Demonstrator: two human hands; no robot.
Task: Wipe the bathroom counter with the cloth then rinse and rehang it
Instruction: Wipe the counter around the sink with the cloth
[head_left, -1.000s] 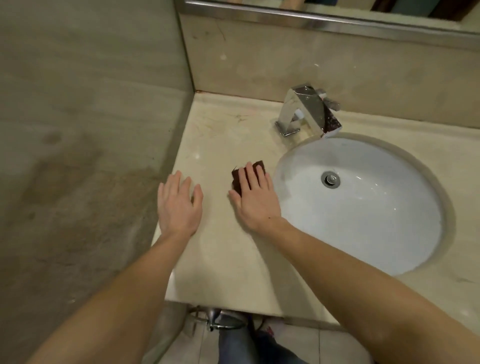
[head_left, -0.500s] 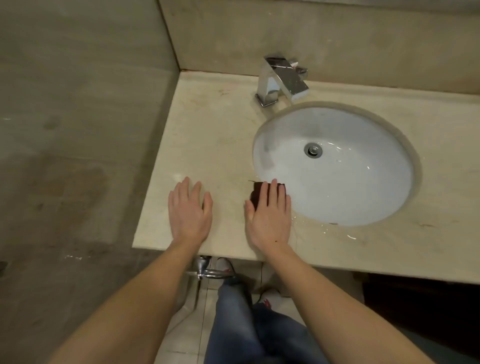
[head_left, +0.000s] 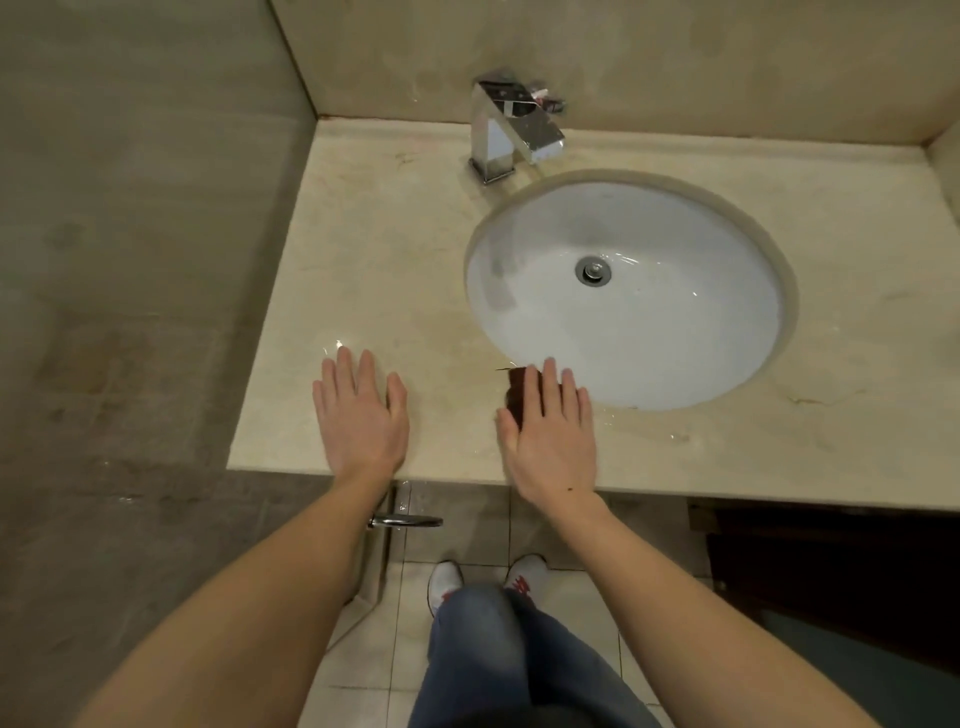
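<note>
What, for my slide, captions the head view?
Right hand presses dark cloth on counter beside sink; left hand rests flat nearby.

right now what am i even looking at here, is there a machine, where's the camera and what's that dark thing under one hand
No machine here: a person works with bare hands, and the camera sits on their head, looking forward and down. The beige surface is the bathroom counter, with a white sink sunk into it and a chrome faucet behind. The left hand lies flat on the counter, holding nothing. The right hand presses straight fingers on a dark cloth at the sink's near edge; most of the cloth is hidden beneath it. Below the counter edge you see the person's jeans and shoes.
</note>
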